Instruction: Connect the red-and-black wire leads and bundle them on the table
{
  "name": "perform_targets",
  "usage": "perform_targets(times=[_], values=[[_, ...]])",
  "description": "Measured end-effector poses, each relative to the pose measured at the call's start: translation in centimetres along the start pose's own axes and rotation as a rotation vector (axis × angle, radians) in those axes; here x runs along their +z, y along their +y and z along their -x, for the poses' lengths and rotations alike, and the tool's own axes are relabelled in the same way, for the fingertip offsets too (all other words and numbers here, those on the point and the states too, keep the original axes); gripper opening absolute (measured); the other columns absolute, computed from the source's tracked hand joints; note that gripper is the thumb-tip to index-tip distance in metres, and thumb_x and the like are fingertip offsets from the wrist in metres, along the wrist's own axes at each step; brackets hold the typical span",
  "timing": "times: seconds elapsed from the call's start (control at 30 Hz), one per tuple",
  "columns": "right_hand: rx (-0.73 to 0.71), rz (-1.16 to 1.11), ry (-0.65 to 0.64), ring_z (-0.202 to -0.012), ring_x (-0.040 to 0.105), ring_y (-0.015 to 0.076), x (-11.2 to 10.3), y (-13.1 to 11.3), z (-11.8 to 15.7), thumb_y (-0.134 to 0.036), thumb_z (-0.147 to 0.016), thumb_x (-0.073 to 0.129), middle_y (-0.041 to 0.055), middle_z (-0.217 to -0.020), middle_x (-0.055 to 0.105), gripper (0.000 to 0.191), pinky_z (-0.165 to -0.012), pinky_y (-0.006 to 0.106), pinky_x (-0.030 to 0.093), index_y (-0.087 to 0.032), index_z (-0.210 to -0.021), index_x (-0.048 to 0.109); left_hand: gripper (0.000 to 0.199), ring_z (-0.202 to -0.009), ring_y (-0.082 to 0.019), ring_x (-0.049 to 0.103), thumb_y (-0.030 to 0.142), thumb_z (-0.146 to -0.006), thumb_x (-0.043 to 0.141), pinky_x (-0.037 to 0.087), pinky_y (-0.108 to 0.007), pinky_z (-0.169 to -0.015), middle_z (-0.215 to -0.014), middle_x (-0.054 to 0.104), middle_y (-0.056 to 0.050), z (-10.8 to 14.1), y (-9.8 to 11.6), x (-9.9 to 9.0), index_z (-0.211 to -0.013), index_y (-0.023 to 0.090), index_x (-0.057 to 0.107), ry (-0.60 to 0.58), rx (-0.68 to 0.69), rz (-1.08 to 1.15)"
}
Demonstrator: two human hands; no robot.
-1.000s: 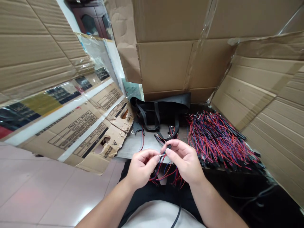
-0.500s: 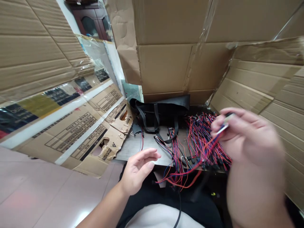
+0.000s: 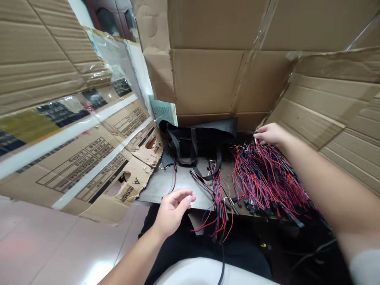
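Note:
Over the back of a large pile of red, blue and black wires (image 3: 267, 178) is my right hand (image 3: 268, 134). Its fingers are pinched on the end of a wire bundle, which hangs into the pile. My left hand (image 3: 175, 209) is held above the table's front edge, its fingers curled with a gap to the thumb and nothing seen in it. Just right of it, a smaller bunch of wires (image 3: 219, 198) lies on the grey table (image 3: 184, 186) and hangs over the edge.
A black bag (image 3: 202, 138) with straps lies at the back of the table. One thin wire bundle (image 3: 174, 174) is at the left. Tall cardboard walls (image 3: 208, 83) enclose the back and both sides. A black cable (image 3: 223, 257) runs down over the lap.
My right hand has moved forward and down with the wires, from close to the camera to the back of the pile. My left hand has shifted slightly left and down.

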State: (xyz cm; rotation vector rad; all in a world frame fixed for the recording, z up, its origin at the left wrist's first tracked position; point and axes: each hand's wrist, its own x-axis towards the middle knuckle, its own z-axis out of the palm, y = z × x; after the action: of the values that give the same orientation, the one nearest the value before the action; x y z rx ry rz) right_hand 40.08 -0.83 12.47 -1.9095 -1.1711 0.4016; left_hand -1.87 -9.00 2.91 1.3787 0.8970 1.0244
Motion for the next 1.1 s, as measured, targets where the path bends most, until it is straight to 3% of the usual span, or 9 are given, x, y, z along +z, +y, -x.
perform_targets(times=[0.2,0.43,0.53,0.7,0.73,0.83,0.93,1.0,1.1], values=[[-0.021,0.377,0.077,-0.109,0.063,0.0332,5.3,2.5,-2.9,-0.010,-0.073,0.070,0.0192,-0.102,0.071,0.023,-0.099,0.042,0.045,-0.007,-0.096,0.073,0.032,-0.080,-0.022,0.071,0.038,-0.072,0.073,0.056,-0.027,-0.065,-0.082,0.074,-0.011,-0.4,-0.5,-0.5,-0.089,0.012,0.070,0.007,-0.005,-0.054],[-0.218,0.550,0.129,-0.115,0.059,0.0310,5.7,1.0,-0.1,-0.019,-0.086,0.056,0.0203,-0.120,0.065,0.036,-0.100,0.037,0.042,-0.007,-0.119,0.065,0.029,-0.078,-0.022,0.070,0.038,-0.075,0.069,0.056,-0.029,-0.065,-0.083,0.073,-0.012,0.1,-2.0,-0.8,-0.088,0.012,0.070,-0.006,0.019,-0.091],[-0.379,0.533,-0.031,-0.091,0.067,0.0235,6.6,-0.7,4.2,-0.025,-0.087,0.053,0.0106,-0.097,0.073,0.025,-0.083,0.029,0.048,-0.014,-0.098,0.073,0.027,-0.075,-0.021,0.069,0.037,-0.078,0.066,0.056,-0.030,-0.066,-0.080,0.072,-0.010,0.3,-2.4,-0.3,-0.088,0.012,0.070,-0.052,0.029,-0.140],[-0.434,0.510,-0.641,-0.056,0.063,0.0164,9.7,-2.4,11.7,-0.022,-0.086,0.049,0.0040,-0.061,0.069,0.027,-0.055,0.025,0.043,-0.015,-0.073,0.073,0.019,-0.081,-0.019,0.067,0.029,-0.083,0.059,0.056,-0.027,-0.069,-0.086,0.069,-0.009,-2.3,-2.6,1.2,-0.088,0.015,0.071,-0.074,0.239,-0.372],[-0.433,0.518,-0.685,-0.051,0.061,0.0158,10.4,-2.5,12.5,-0.022,-0.085,0.051,0.0033,-0.057,0.067,0.026,-0.052,0.025,0.041,-0.015,-0.071,0.073,0.019,-0.085,-0.019,0.067,0.027,-0.084,0.057,0.056,-0.027,-0.068,-0.090,0.068,-0.010,-3.3,-2.7,1.5,-0.089,0.015,0.071,-0.072,0.278,-0.446],[-0.474,0.514,-0.689,-0.060,0.065,0.0179,12.3,-2.4,13.4,-0.022,-0.084,0.054,0.0050,-0.066,0.072,0.022,-0.058,0.025,0.045,-0.015,-0.079,0.075,0.023,-0.096,-0.021,0.065,0.012,-0.079,0.057,0.058,-0.030,-0.078,-0.111,0.061,-0.012,-6.6,-3.4,2.0,-0.098,0.015,0.071,-0.015,0.337,-0.753],[-0.516,0.494,-0.632,-0.088,0.069,0.0214,13.6,-2.3,13.1,-0.023,-0.084,0.057,0.0092,-0.103,0.074,0.029,-0.077,0.026,0.049,-0.016,-0.107,0.072,0.040,-0.112,-0.027,0.060,0.002,-0.070,0.060,0.050,-0.039,-0.098,-0.124,0.054,-0.014,-9.1,-4.3,1.9,-0.106,0.016,0.070,-0.008,0.409,-0.949],[-0.515,0.497,-0.605,-0.101,0.067,0.0223,14.1,-2.2,12.8,-0.025,-0.084,0.058,0.0112,-0.123,0.067,0.043,-0.088,0.028,0.048,-0.016,-0.126,0.063,0.039,-0.109,-0.027,0.061,0.002,-0.070,0.060,0.051,-0.040,-0.097,-0.121,0.057,-0.014,-10.2,-4.7,1.7,-0.104,0.016,0.071,-0.030,0.472,-1.002],[-0.494,0.538,-0.614,-0.106,0.066,0.0247,14.4,-1.9,12.7,-0.028,-0.085,0.058,0.0112,-0.125,0.066,0.046,-0.093,0.030,0.047,-0.018,-0.129,0.060,0.024,-0.094,-0.024,0.064,0.006,-0.077,0.057,0.054,-0.037,-0.087,-0.098,0.064,-0.010,-10.8,-4.8,1.2,-0.091,0.016,0.074,-0.072,0.554,-1.040]])
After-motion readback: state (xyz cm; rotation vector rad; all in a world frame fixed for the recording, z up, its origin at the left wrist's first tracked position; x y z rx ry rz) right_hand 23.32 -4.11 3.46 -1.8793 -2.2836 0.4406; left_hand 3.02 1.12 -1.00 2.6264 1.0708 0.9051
